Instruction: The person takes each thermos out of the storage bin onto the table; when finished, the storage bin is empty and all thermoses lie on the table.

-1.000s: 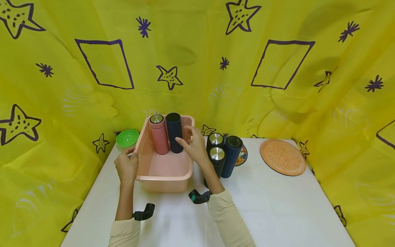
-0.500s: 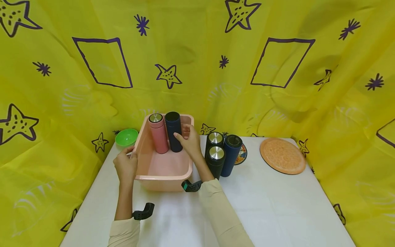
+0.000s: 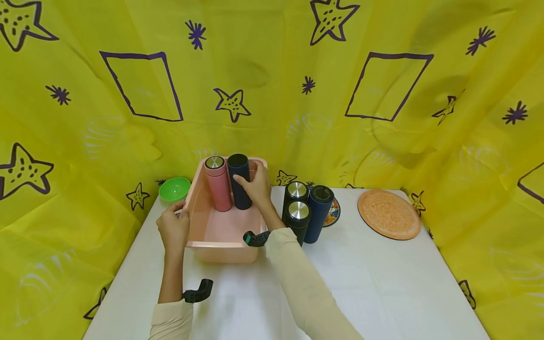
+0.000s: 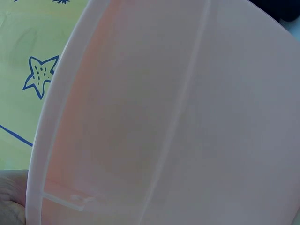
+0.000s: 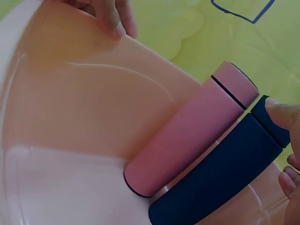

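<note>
While both hands work at the pink tub (image 3: pixel 221 245), counts read:
Flasks in tub, far end: two, pink flask (image 3: pixel 218 185), navy flask (image 3: pixel 239 182).
Flasks on tabletop: three (image 3: pixel 304 212).
Right hand (image 3: pixel 255 186): fingers wrapped on navy flask.
Left hand (image 3: pixel 173 229): grips tub's left rim.

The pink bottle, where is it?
In the head view, the pink bottle stands at the back of the pink tub, just left of the dark blue bottle.

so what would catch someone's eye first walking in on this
Probably the bright yellow curtain with purple stars and squares that wraps round behind the white table. Next, the pink tub at the table's left, where a pink flask and a dark blue flask stand side by side; the right hand touches the blue one while the left hand grips the tub's left rim.
</note>
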Demonstrator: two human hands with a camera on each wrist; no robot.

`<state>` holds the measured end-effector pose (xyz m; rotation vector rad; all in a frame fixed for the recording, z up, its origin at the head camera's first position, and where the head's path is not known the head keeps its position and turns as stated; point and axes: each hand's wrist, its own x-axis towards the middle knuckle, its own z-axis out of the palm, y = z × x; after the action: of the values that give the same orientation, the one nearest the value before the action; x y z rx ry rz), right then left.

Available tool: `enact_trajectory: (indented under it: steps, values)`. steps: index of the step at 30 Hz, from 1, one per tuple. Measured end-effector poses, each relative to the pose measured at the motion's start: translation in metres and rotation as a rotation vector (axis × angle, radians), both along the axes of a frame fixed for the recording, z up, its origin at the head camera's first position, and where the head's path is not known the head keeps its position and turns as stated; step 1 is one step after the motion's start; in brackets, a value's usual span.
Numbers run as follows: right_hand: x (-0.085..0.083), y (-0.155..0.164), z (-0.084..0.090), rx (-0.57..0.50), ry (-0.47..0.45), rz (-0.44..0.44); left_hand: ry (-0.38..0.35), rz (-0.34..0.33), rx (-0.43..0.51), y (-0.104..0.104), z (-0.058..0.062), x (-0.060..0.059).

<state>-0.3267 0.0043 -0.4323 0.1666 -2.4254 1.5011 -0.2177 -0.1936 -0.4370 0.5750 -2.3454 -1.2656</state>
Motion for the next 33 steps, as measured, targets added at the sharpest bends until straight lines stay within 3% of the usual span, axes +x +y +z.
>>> enact_trajectory:
  steps: [7, 13, 24, 33]
  values:
    - [-0.009, 0.001, 0.005, -0.015, -0.066, 0.032, 0.0, -0.008, 0.003, 0.001, -0.002, -0.002]
    - [-0.015, -0.002, 0.008, 0.053, -0.084, 0.064, 0.014, -0.004, 0.003, -0.001, -0.001, -0.003]
    - [-0.021, -0.001, 0.007, 0.208, -0.111, 0.003, 0.015, -0.02, 0.022, 0.004, -0.004, -0.002]
    - [-0.024, -0.011, 0.006, 0.223, -0.085, -0.023, 0.022, -0.007, 0.008, -0.002, -0.003, 0.001]
